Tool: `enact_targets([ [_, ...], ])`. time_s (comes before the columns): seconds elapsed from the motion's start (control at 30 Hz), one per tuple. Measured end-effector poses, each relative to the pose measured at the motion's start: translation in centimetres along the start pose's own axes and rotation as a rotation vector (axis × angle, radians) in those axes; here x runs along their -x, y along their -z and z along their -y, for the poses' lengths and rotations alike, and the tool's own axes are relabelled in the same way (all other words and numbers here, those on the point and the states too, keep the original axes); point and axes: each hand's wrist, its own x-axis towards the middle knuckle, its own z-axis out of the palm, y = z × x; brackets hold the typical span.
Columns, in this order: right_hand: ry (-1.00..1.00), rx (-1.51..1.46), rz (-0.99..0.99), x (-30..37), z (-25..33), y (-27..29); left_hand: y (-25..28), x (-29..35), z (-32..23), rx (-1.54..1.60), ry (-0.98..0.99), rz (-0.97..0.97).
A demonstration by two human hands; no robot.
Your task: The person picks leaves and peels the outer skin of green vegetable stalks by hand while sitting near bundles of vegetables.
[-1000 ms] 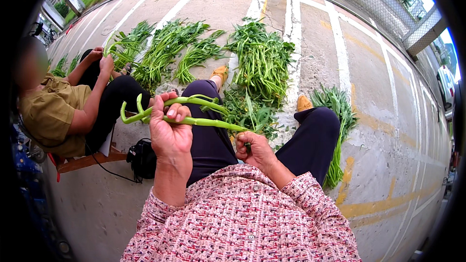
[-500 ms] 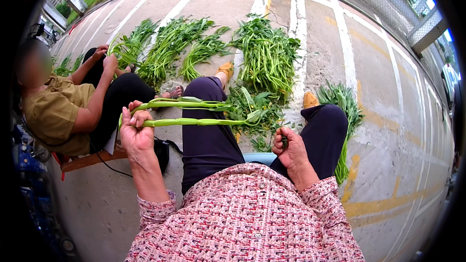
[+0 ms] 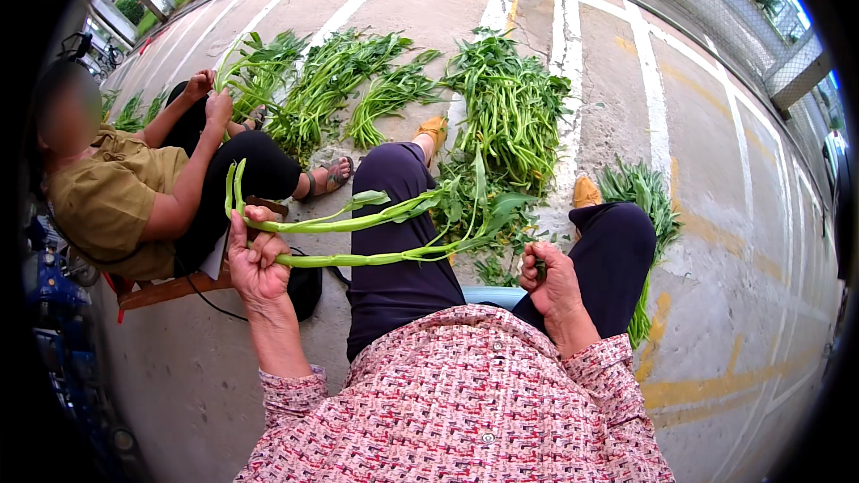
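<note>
My left hand (image 3: 259,261) is closed around two long green leafy stalks (image 3: 358,258), which look like water spinach. Their cut ends stick up past my thumb, and their leafy tips (image 3: 488,224) reach right across my thigh. My right hand (image 3: 551,279) is curled closed above my other knee, apart from the stalks. A small dark green bit shows by its fingers, too small to name. Beyond my hands, loose leaves (image 3: 497,273) lie between my feet, below a big pile of the same greens (image 3: 510,116).
On my left sits a person (image 3: 134,188), handling a green stalk with both hands. More bunches of greens (image 3: 331,89) lie on the pavement ahead. One bunch (image 3: 640,201) is beside my right foot. Part of a light blue seat (image 3: 495,296) shows between my legs.
The stalks have turned in my left hand, and their cut ends now point up. My right hand stays closed. The whole view has shifted slightly.
</note>
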Motion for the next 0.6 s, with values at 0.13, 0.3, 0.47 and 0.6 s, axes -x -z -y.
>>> enact_targets([
  [0.13,0.022,0.015,-0.016,-0.2,0.0,0.0,0.0,0.2,0.3,-0.09,-0.013,0.038],
  [0.3,0.028,-0.007,-0.02,-0.2,0.0,0.1,-0.6,0.3,1.0,-0.168,-0.027,0.074],
  [0.47,0.081,-0.027,0.001,0.0,0.1,-0.1,-1.5,0.6,1.7,-0.185,-0.002,0.153],
  [0.6,0.084,-0.019,0.049,0.1,-0.1,0.0,-2.3,0.4,2.6,-0.25,-0.009,0.187],
])
